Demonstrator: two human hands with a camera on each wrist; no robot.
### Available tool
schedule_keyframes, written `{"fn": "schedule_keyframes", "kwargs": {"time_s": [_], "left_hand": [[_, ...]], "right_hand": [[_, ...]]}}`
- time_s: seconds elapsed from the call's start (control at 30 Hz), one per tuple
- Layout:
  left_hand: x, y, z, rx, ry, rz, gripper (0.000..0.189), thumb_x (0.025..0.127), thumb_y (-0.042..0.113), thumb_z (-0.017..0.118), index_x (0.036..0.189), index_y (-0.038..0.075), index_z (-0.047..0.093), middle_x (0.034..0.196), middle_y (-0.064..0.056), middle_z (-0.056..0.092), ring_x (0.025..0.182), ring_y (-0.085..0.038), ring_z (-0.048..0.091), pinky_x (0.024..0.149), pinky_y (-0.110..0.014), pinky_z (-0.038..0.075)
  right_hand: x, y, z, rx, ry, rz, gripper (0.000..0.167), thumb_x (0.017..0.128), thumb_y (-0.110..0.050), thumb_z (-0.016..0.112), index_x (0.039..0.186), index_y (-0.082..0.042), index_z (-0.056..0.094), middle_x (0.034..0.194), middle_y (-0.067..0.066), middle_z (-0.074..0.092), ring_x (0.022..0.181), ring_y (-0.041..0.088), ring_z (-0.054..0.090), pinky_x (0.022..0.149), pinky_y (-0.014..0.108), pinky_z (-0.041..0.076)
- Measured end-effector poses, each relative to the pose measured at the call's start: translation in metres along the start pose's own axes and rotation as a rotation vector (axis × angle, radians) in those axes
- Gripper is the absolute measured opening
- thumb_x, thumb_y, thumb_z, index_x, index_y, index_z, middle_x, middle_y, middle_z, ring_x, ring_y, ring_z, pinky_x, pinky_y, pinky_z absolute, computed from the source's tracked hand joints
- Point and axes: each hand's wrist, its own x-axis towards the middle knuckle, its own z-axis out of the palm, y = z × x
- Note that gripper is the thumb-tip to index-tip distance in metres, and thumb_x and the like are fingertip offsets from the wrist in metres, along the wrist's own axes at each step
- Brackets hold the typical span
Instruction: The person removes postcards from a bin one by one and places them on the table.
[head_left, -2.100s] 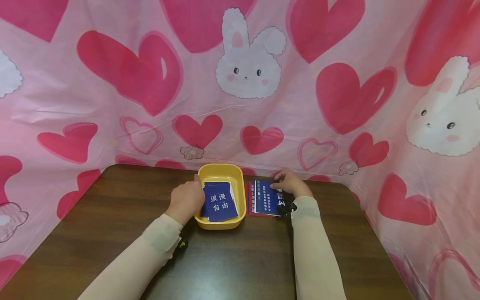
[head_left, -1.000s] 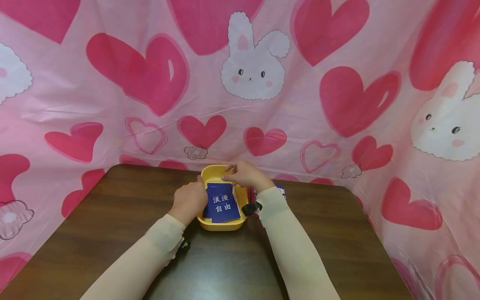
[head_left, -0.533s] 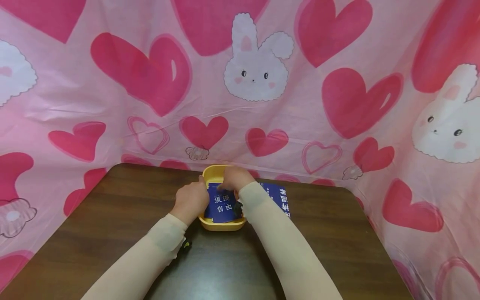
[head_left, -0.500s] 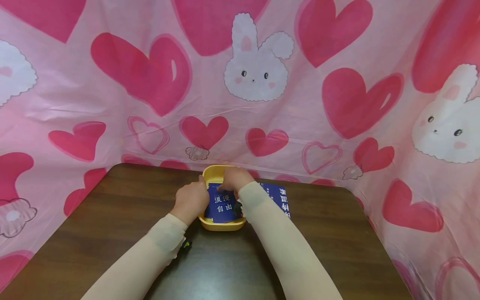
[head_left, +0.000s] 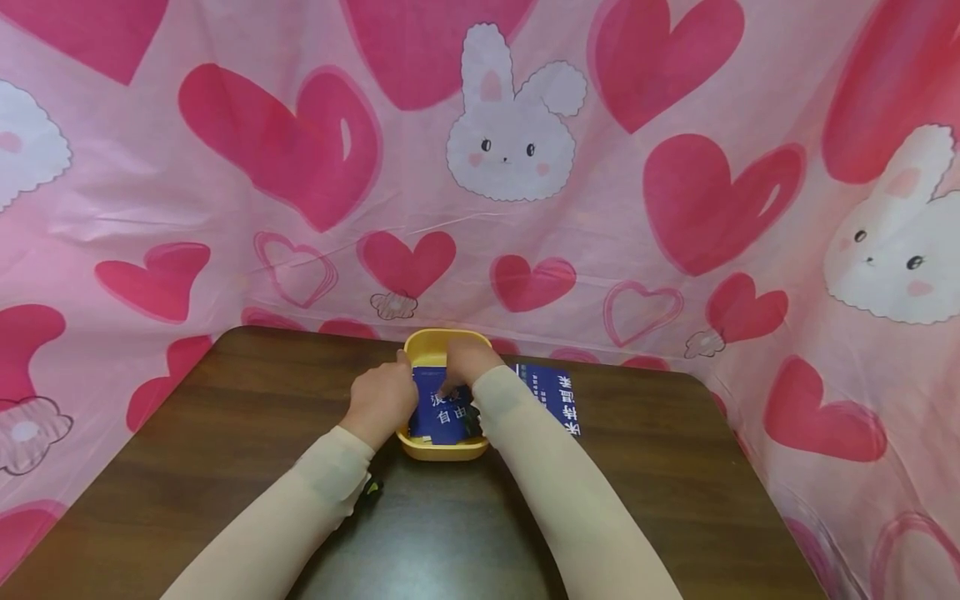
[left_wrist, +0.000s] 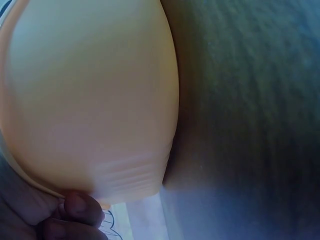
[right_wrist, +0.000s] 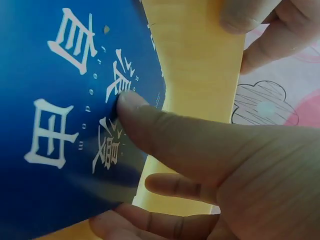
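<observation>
A yellow plastic tray (head_left: pixel 444 452) stands near the back of the table, holding a stack of blue cards (head_left: pixel 433 427) with white Chinese characters. My left hand (head_left: pixel 381 400) grips the tray's left rim; in the left wrist view its fingertips (left_wrist: pixel 80 207) curl over the edge of the tray wall (left_wrist: pixel 95 100). Inside the tray, my right hand (head_left: pixel 470 364) takes the right side of the stack. In the right wrist view my thumb (right_wrist: pixel 137 107) presses on the top blue card (right_wrist: pixel 30 100), with the other fingers at its edge and underside.
More blue cards (head_left: pixel 558 396) with white writing lie on the table right of the tray, partly hidden by the right sleeve (head_left: pixel 555 467). The brown wooden table (head_left: pixel 225 417) meets a pink heart-and-rabbit curtain (head_left: pixel 517 217) behind and at the sides.
My right hand has left the cards on the table at right and moved left into the tray, its thumb coming down onto the blue stack. My left hand stays on the rim.
</observation>
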Motion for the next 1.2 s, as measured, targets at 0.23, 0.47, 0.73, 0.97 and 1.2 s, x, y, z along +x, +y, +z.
{"fn": "schedule_keyframes", "kwargs": {"time_s": [0.23, 0.47, 0.73, 0.97, 1.2], "left_hand": [[-0.001, 0.0, 0.001, 0.004, 0.006, 0.006, 0.071, 0.111, 0.027, 0.059, 0.173, -0.003, 0.04, 0.121, -0.023, 0.081, 0.092, -0.037, 0.076, 0.076, -0.055, 0.069], [-0.002, 0.0, 0.0, 0.004, 0.013, 0.007, 0.07, 0.112, 0.028, 0.059, 0.172, -0.003, 0.041, 0.111, -0.021, 0.081, 0.083, -0.034, 0.073, 0.07, -0.052, 0.068], [-0.004, 0.001, 0.001, -0.001, 0.023, 0.01, 0.072, 0.111, 0.029, 0.061, 0.172, -0.004, 0.042, 0.112, -0.021, 0.081, 0.084, -0.035, 0.074, 0.073, -0.053, 0.069], [-0.002, 0.001, 0.001, 0.013, 0.01, 0.004, 0.072, 0.112, 0.03, 0.059, 0.172, -0.004, 0.04, 0.115, -0.022, 0.081, 0.087, -0.036, 0.075, 0.077, -0.056, 0.07], [-0.003, 0.001, 0.0, 0.008, 0.005, 0.007, 0.072, 0.113, 0.029, 0.058, 0.173, -0.005, 0.038, 0.112, -0.021, 0.081, 0.084, -0.034, 0.073, 0.074, -0.053, 0.069]], "right_hand": [[-0.007, 0.008, -0.003, 0.047, 0.054, -0.059, 0.048, 0.083, -0.027, 0.103, 0.119, -0.005, 0.08, 0.109, 0.006, 0.083, 0.096, 0.024, 0.079, 0.102, 0.044, 0.068], [-0.024, 0.016, -0.018, 0.297, 0.057, -0.107, 0.055, 0.089, -0.016, 0.097, 0.139, -0.006, 0.077, 0.129, 0.012, 0.08, 0.108, 0.029, 0.076, 0.105, 0.048, 0.067], [-0.031, 0.04, -0.03, 0.505, 0.09, -0.142, 0.052, 0.095, -0.018, 0.093, 0.142, -0.014, 0.072, 0.141, 0.016, 0.072, 0.109, 0.031, 0.074, 0.091, 0.043, 0.071], [-0.04, 0.074, -0.031, 0.758, 0.149, -0.159, 0.046, 0.098, -0.01, 0.087, 0.141, -0.013, 0.071, 0.125, 0.016, 0.08, 0.099, 0.027, 0.08, 0.089, 0.041, 0.07], [-0.05, 0.113, -0.033, 0.881, 0.204, -0.153, 0.05, 0.099, -0.007, 0.084, 0.146, -0.01, 0.068, 0.107, 0.01, 0.072, 0.093, 0.024, 0.067, 0.081, 0.036, 0.061]]}}
